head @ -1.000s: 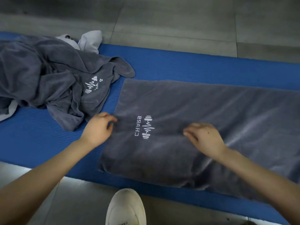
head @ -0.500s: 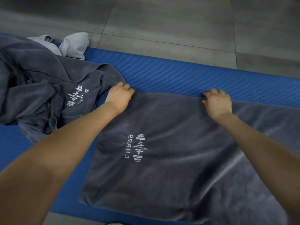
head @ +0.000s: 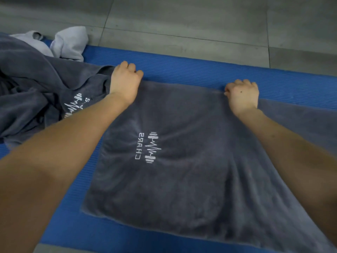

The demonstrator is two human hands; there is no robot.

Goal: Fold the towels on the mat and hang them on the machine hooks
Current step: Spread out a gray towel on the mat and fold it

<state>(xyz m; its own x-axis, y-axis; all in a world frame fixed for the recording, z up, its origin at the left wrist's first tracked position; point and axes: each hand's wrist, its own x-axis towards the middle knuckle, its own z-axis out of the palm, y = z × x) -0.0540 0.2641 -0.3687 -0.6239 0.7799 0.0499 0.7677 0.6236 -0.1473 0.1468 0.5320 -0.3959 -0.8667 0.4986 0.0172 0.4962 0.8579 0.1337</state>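
Grey and plush, one rectangular towel [head: 182,179] with a white stitched logo is spread flat on one blue ribbed mat [head: 200,70]. Its far edge is gripped by two curled hands: left hand [head: 125,83] at the corner, right hand [head: 242,95] further along. One crumpled grey towel [head: 36,79] and one pale cloth [head: 69,42] are heaped leftward.

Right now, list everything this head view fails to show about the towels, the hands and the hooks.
Machine hooks: outside the head view's frame.
Flat towel: right end cut off by the frame edge, partly covered by the right forearm.
Crumpled towel: left part cut off; logo partly behind the left forearm.
Left hand and right hand: fingertips curled under, hidden under each hand.
Pale cloth: partly under the crumpled towel.
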